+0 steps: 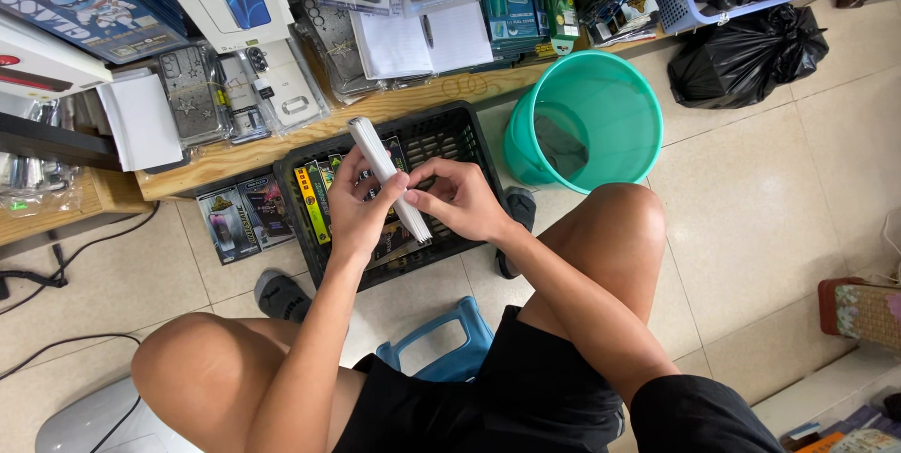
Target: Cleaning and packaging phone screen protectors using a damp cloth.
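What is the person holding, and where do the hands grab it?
A flat white packet: left hand grips its middle, right hand pinches near its lower end.

bucket [601, 96]: glossy plastic | shelf [282, 148]: raw wood | floor [751, 218]: smooth tile

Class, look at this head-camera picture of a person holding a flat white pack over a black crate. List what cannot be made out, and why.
- Face of the white pack: seen edge-on, between left hand and right hand.
- Black crate contents: largely covered by both hands.
- Teal bucket: a dark item inside, too shadowed to identify.
- Blue stool: mostly under the person's shorts.
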